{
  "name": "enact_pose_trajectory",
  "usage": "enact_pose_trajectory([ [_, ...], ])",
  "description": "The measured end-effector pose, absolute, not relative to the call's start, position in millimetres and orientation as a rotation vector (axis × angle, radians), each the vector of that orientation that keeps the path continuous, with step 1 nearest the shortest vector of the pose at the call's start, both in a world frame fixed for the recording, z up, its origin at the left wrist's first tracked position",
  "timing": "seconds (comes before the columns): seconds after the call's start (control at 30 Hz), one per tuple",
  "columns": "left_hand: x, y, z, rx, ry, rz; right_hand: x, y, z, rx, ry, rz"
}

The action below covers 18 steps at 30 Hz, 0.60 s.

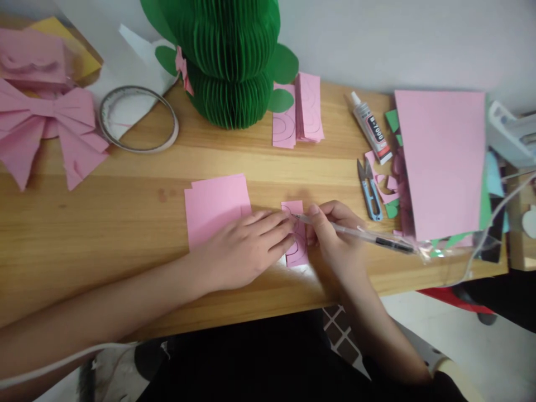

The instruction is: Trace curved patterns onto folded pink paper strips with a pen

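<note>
My right hand [335,237] grips a clear-barrelled pen [368,234], its tip touching a small pink paper strip [298,257] that bears dark curved lines. Stretched out flat, my left hand [255,245] presses with its fingertips on the left edge of that strip. Under and behind the left hand lies a stack of pink paper [215,206], partly covered by it. Farther back stand pink paper pieces [310,106] with similar curves drawn on them.
Behind my hands is a green honeycomb paper figure [230,84]. Left are a tape roll [138,148] and a pink paper bow [54,111]. Right lie a glue tube [372,131], blue thread snips [371,195], pink and green scraps, and a large pink sheet [444,162]. A white cable [489,218] crosses the right edge.
</note>
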State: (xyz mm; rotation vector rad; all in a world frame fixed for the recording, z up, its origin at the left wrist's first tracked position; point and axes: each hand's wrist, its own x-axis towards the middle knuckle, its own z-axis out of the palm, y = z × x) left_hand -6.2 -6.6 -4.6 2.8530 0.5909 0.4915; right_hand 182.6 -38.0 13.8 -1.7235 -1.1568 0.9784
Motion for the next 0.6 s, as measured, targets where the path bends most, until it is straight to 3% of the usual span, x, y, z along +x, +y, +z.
enact_pose_trajectory([
  [0.6,-9.1,-2.8,-3.1,2.857,0.488,0.484,181.3,-68.3,10.4,-1.612,-0.941,0.914],
])
